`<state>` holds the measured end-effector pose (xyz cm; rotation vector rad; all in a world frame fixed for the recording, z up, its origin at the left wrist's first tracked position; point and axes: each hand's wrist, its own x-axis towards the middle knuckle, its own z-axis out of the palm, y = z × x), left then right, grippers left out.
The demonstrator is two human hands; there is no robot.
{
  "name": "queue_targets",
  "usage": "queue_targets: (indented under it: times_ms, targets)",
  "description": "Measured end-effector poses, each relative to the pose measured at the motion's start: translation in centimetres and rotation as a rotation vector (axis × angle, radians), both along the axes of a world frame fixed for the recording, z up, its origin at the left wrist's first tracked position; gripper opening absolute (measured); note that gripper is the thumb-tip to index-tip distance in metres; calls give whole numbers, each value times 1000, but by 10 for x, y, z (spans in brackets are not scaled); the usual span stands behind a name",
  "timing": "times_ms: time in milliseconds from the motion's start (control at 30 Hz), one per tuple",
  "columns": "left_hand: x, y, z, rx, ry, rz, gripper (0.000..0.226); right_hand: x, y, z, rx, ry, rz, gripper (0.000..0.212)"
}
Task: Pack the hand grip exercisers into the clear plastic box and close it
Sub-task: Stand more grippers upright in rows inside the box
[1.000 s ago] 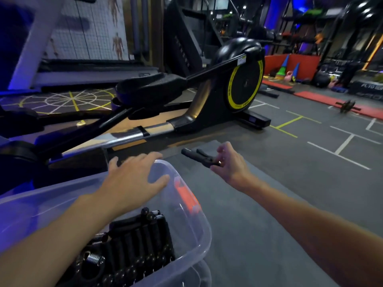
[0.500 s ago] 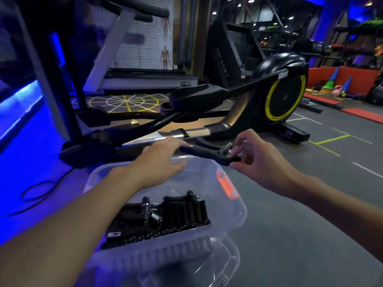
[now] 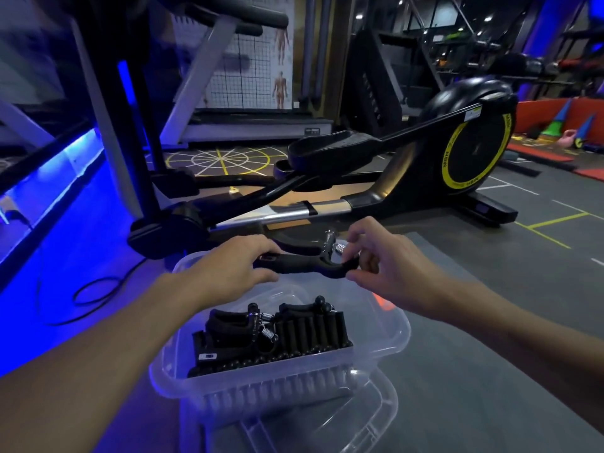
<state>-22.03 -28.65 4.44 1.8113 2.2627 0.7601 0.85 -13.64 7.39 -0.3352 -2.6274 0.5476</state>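
- Yellow ring [image 3: 449,152] on the elliptical trainer's flywheel: black letters that seem to read "MBH"; the rest is illegible.
- White sticker [image 3: 473,114] on its arm: print too small to read.

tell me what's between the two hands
A black hand grip exerciser: the left hand holds its handle end, the right hand pinches its spring end, above the clear plastic box. Head view.

The grey floor [image 3: 490,322] carries the clear plastic box [image 3: 376,351] and lid [image 3: 369,420] near, an elliptical trainer [image 3: 457,158] far, and a black cable [image 3: 81,299] left.
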Motion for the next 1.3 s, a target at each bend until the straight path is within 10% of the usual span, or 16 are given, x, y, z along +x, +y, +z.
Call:
queue_targets:
  times_ms: [400,733,1033,1300]
  targets:
    - [8,6,-14,48,314,66,28,-25,24,-32,-342,-146,-206,94]
    - [4,15,-27,44,245,1,26,-50,23,-42,-751,5,-263,12]
    - [-6,14,-38,-10,-26,-43,27,-54,24,-53,-739,-17,-198,25]
    - [-15,31,-47,127,272,-31,39,-61,34,-75,-662,-61,-242,26]
